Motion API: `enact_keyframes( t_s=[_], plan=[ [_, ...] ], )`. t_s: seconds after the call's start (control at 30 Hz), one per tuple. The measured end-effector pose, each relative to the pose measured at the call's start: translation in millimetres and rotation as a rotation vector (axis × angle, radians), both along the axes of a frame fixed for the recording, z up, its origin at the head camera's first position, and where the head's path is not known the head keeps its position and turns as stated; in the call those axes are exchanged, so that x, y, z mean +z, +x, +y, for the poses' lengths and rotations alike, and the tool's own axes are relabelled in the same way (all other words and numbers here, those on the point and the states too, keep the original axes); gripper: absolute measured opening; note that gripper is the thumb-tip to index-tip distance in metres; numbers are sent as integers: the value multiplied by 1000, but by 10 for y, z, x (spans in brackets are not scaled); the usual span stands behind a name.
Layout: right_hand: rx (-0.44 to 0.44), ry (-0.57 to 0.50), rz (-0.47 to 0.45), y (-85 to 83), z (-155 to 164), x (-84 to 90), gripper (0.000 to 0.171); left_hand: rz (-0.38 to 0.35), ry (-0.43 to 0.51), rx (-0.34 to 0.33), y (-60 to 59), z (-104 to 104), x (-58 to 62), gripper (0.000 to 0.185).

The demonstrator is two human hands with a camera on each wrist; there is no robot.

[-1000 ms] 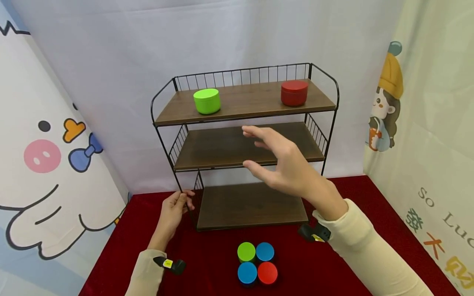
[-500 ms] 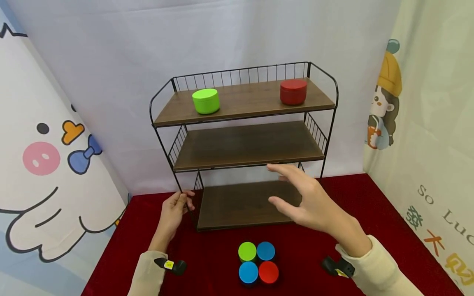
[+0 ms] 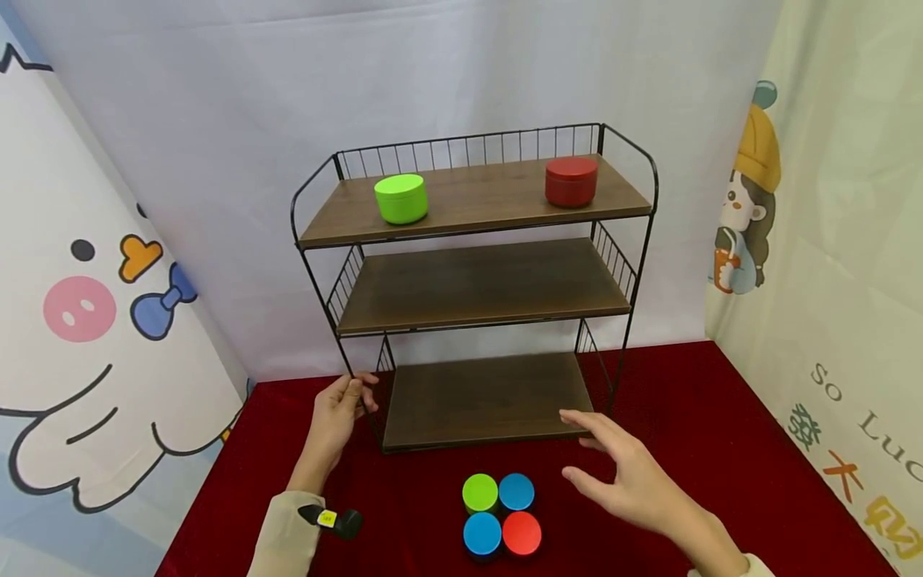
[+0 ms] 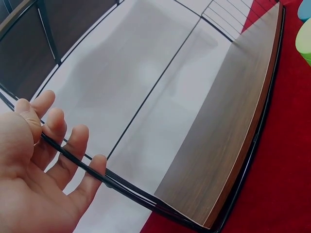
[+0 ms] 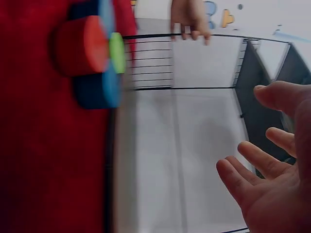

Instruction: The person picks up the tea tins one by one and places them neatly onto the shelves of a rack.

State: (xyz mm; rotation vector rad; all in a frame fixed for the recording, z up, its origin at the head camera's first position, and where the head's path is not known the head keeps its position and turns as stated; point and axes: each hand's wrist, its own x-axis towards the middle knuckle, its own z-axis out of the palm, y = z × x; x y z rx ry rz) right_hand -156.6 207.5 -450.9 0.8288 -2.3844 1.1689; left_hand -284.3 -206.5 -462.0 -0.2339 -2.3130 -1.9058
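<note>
A three-tier shelf rack (image 3: 485,285) with dark wooden boards and a black wire frame stands on the red cloth. My left hand (image 3: 335,413) pinches the rack's left front upright between thumb and fingers; in the left wrist view the fingers curl round that thin black rod (image 4: 77,162). My right hand (image 3: 629,474) hangs in the air, thumb and fingers spread apart, holding nothing. Left of it, round lidded tins sit in a tight cluster: a green tin (image 3: 480,491), a blue tin (image 3: 516,490), a second blue tin (image 3: 482,534) and a red tin (image 3: 521,533).
On the top board, a bright green tin (image 3: 401,199) stands toward the left and a dark red tin (image 3: 571,181) toward the right. Red cloth (image 3: 692,417) covers the table. Behind the rack hangs a pale curtain (image 3: 461,72), with printed cartoon curtains at both sides.
My right hand has come down from in front of the middle board to beside the clustered tins, fingers still spread. The left hand keeps its hold on the upright.
</note>
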Motion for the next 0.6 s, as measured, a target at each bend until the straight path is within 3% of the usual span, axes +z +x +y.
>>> enact_keyframes(
  t_s=[0.23, 0.6],
  plan=[
    [5, 68, -59, 28, 42, -367, 69, -1, 4, -3, 16, -4, 3, 41],
    [86, 129, -185, -92, 23, -723, 78, -6, 32, -5, 28, 15, 30, 39]
  ],
)
